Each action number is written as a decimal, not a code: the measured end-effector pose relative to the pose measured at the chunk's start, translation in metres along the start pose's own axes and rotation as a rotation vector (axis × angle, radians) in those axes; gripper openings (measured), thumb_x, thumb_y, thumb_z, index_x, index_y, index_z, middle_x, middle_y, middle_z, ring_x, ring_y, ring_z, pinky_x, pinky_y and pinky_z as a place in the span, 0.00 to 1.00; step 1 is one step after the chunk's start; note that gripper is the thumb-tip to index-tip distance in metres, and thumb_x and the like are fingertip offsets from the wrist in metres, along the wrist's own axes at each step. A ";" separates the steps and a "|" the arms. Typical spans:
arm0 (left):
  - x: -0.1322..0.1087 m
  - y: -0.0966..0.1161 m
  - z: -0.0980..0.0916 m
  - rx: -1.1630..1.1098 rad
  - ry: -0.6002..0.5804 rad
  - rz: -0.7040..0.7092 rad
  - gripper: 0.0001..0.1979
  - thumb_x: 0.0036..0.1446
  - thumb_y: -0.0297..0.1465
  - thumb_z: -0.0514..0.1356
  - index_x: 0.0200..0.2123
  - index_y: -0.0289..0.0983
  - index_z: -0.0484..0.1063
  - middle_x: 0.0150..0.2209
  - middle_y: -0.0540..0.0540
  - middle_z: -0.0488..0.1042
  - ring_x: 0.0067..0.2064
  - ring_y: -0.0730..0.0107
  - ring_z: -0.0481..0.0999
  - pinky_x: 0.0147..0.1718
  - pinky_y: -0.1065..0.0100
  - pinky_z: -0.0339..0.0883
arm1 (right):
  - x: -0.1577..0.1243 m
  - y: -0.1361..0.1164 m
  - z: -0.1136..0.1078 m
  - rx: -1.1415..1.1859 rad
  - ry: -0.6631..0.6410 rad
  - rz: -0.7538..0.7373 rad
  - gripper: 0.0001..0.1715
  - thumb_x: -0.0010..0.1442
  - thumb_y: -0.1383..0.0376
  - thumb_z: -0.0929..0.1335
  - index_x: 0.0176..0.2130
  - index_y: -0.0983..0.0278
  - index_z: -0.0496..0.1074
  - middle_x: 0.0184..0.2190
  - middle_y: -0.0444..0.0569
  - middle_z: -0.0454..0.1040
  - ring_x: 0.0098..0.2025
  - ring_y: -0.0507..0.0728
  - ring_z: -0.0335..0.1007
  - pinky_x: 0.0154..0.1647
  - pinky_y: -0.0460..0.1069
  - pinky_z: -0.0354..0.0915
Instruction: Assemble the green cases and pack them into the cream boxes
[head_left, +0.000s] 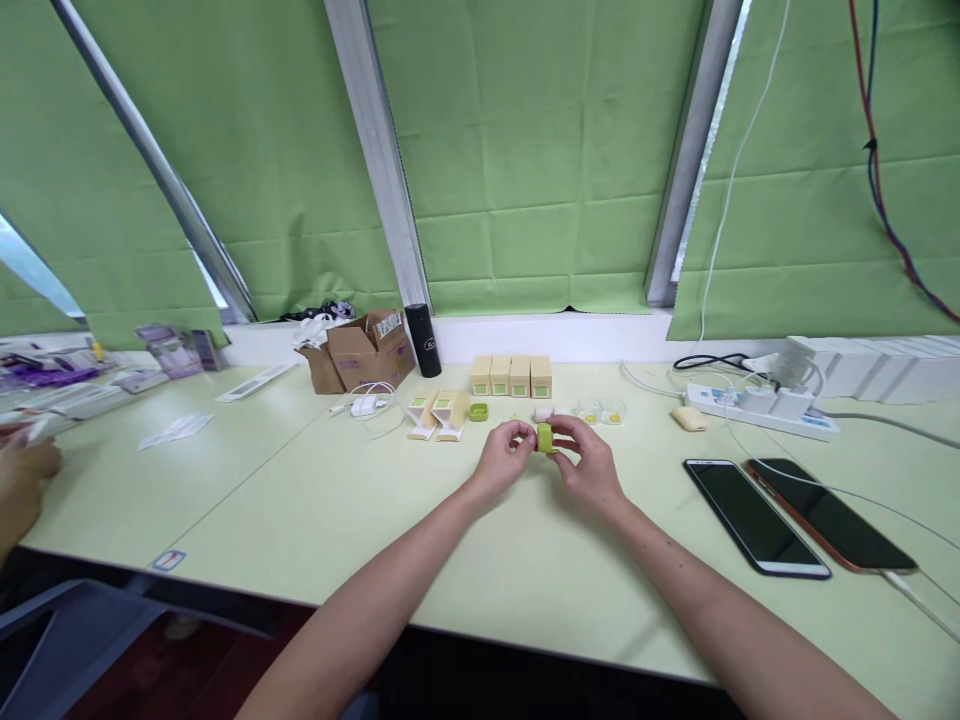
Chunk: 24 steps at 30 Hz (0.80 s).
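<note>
A small lime-green case (545,437) is held just above the table, between the thumb and fingers of my right hand (591,462). My left hand (504,458) is closed in a pinch at the case's left side; whatever lies between those fingertips is hidden. Left of my hands sits a small green tray-like piece (478,411). Behind my right hand are clear round containers (613,411) with yellow in them and a small white item (543,412), partly covered. Two opened cartons (450,414) lie to the left, and several closed small boxes (520,377) stand in a row behind.
A brown cardboard box (367,352) and a black bottle (423,341) stand at the back. Two phones (757,518), a power strip (765,411) and loose cables are on the right. A charger (366,405) lies left. Another person's hand (24,480) is at the far left.
</note>
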<state>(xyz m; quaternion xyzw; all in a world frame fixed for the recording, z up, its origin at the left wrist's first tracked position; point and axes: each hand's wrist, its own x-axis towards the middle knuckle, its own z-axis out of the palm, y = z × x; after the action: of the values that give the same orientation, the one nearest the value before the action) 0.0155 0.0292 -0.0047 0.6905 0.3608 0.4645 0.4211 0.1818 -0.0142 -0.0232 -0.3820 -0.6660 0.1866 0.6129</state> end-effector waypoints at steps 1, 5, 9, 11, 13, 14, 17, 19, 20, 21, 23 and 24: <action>0.000 -0.001 0.000 -0.003 0.001 0.001 0.15 0.61 0.42 0.65 0.34 0.34 0.74 0.34 0.44 0.77 0.38 0.66 0.76 0.40 0.67 0.68 | 0.000 0.000 0.000 0.003 -0.001 0.003 0.23 0.61 0.71 0.67 0.55 0.57 0.71 0.52 0.53 0.75 0.51 0.60 0.77 0.52 0.61 0.81; 0.001 -0.003 0.001 0.014 0.009 0.017 0.14 0.61 0.42 0.64 0.34 0.35 0.73 0.34 0.45 0.76 0.38 0.66 0.75 0.40 0.67 0.68 | 0.001 -0.001 0.000 0.011 0.002 0.015 0.22 0.61 0.70 0.67 0.55 0.57 0.72 0.52 0.53 0.75 0.51 0.61 0.77 0.52 0.61 0.80; 0.000 -0.003 0.002 0.032 0.016 0.012 0.12 0.61 0.39 0.63 0.34 0.35 0.72 0.34 0.46 0.76 0.39 0.66 0.75 0.40 0.67 0.67 | 0.002 -0.001 -0.001 0.019 -0.004 0.027 0.22 0.61 0.70 0.67 0.54 0.58 0.71 0.52 0.53 0.75 0.51 0.61 0.77 0.51 0.61 0.80; 0.000 -0.001 0.003 0.032 0.017 0.005 0.10 0.61 0.37 0.62 0.34 0.35 0.72 0.34 0.46 0.76 0.38 0.67 0.74 0.40 0.67 0.67 | 0.002 0.000 -0.001 0.022 -0.005 0.034 0.22 0.61 0.70 0.67 0.54 0.58 0.71 0.52 0.53 0.75 0.52 0.61 0.77 0.52 0.61 0.80; 0.000 0.000 0.004 0.034 0.020 0.000 0.09 0.62 0.36 0.61 0.34 0.35 0.72 0.34 0.46 0.76 0.38 0.67 0.74 0.41 0.67 0.67 | 0.002 0.001 -0.001 0.022 -0.004 0.037 0.22 0.61 0.69 0.67 0.54 0.57 0.71 0.52 0.53 0.75 0.52 0.61 0.77 0.52 0.61 0.80; 0.000 0.000 0.004 0.036 0.022 -0.001 0.09 0.62 0.35 0.61 0.34 0.35 0.72 0.34 0.46 0.76 0.38 0.67 0.74 0.41 0.67 0.66 | 0.002 0.002 -0.001 0.022 -0.003 0.036 0.22 0.61 0.69 0.67 0.55 0.57 0.71 0.52 0.53 0.75 0.52 0.61 0.77 0.52 0.61 0.80; 0.000 0.000 0.004 0.042 0.035 0.006 0.08 0.62 0.35 0.62 0.34 0.36 0.73 0.34 0.46 0.76 0.38 0.67 0.75 0.40 0.67 0.67 | 0.002 0.002 -0.001 0.024 -0.002 0.032 0.22 0.61 0.69 0.68 0.54 0.57 0.72 0.52 0.53 0.75 0.51 0.61 0.77 0.51 0.61 0.80; 0.000 -0.001 0.004 0.042 0.043 0.007 0.08 0.61 0.35 0.62 0.34 0.36 0.73 0.34 0.47 0.76 0.38 0.67 0.75 0.40 0.68 0.67 | 0.002 0.002 -0.001 0.027 -0.005 0.035 0.22 0.61 0.69 0.68 0.54 0.58 0.72 0.52 0.53 0.76 0.51 0.61 0.77 0.51 0.61 0.80; 0.000 -0.002 0.004 0.042 0.048 0.006 0.08 0.61 0.35 0.62 0.34 0.36 0.73 0.34 0.47 0.76 0.38 0.67 0.75 0.39 0.68 0.67 | 0.002 0.002 -0.001 0.029 -0.005 0.037 0.21 0.61 0.69 0.68 0.54 0.58 0.72 0.52 0.53 0.76 0.51 0.61 0.78 0.51 0.61 0.80; 0.000 -0.003 0.004 0.041 0.050 0.003 0.08 0.61 0.35 0.62 0.34 0.36 0.73 0.33 0.47 0.76 0.38 0.67 0.75 0.39 0.68 0.68 | 0.003 0.001 -0.001 0.031 -0.005 0.039 0.21 0.61 0.69 0.68 0.54 0.58 0.72 0.51 0.53 0.76 0.51 0.61 0.78 0.51 0.61 0.80; 0.001 -0.003 0.004 0.040 0.053 -0.005 0.08 0.61 0.35 0.63 0.33 0.36 0.73 0.33 0.47 0.76 0.37 0.68 0.75 0.39 0.68 0.67 | 0.003 0.001 -0.001 0.036 -0.002 0.046 0.21 0.60 0.69 0.68 0.53 0.58 0.72 0.51 0.53 0.76 0.51 0.61 0.78 0.51 0.60 0.81; 0.001 -0.003 0.004 0.037 0.053 -0.009 0.08 0.60 0.35 0.63 0.33 0.36 0.73 0.33 0.47 0.76 0.37 0.68 0.75 0.39 0.68 0.67 | 0.003 0.001 -0.001 0.040 -0.003 0.049 0.21 0.60 0.69 0.68 0.53 0.58 0.72 0.51 0.53 0.76 0.51 0.61 0.78 0.51 0.60 0.80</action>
<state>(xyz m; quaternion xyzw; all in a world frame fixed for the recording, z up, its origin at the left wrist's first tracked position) 0.0193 0.0305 -0.0080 0.6841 0.3834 0.4738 0.4006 0.1831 -0.0118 -0.0218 -0.3857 -0.6534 0.2153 0.6148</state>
